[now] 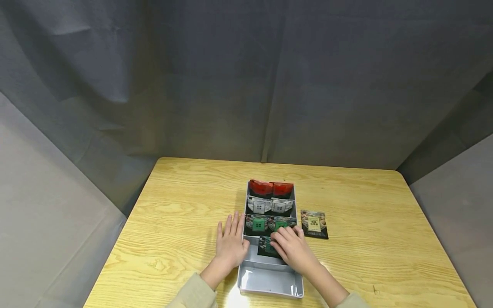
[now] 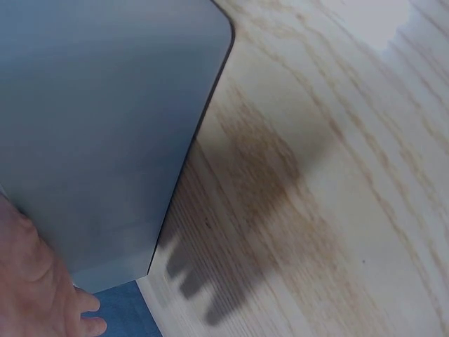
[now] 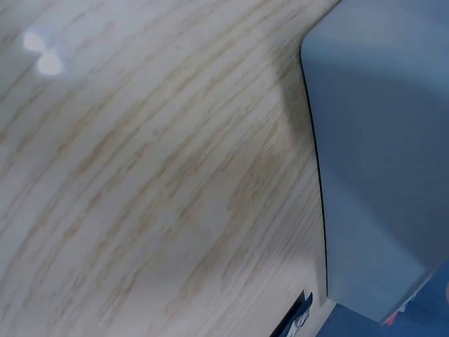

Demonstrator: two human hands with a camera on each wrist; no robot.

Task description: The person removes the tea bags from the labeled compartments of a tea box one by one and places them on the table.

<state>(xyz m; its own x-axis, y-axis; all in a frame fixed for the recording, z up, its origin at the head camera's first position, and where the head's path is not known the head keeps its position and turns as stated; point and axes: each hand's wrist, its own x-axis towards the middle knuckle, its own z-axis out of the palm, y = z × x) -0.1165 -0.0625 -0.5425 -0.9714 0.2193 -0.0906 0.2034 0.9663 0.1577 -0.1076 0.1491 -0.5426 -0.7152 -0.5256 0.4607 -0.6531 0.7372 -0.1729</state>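
Observation:
A long grey divided tray lies on the table, with pairs of sachets in its far compartments. My left hand rests against its left side, fingers straight and thumb at the rim. In the left wrist view that hand shows beside the tray's outer wall. With curled fingers my right hand holds a dark sachet with a green label at the fourth compartment; the hand hides its right part. Just behind is a pair of green-labelled sachets.
A sachet with a yellow label lies flat on the wooden table, right of the tray. White-labelled sachets and red sachets stand in the far compartments. A grey curtain hangs behind the table.

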